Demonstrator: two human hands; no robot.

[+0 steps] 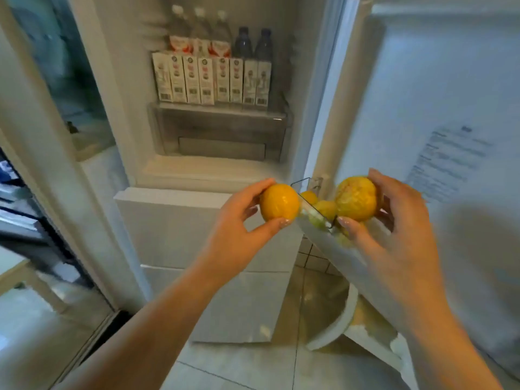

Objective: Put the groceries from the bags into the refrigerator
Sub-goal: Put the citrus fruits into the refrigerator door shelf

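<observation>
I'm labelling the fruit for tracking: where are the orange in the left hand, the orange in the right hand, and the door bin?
Left-hand orange (pixel 279 202), head view, front skin.
Right-hand orange (pixel 356 198), head view, dimpled middle.
Door bin (pixel 305 183), head view, clear top rim.

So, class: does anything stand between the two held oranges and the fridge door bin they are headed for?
Nothing visible does. The left hand holds a smooth orange beside the clear door bin; the right hand holds a bumpy orange over it, where other fruit already lies.
</observation>
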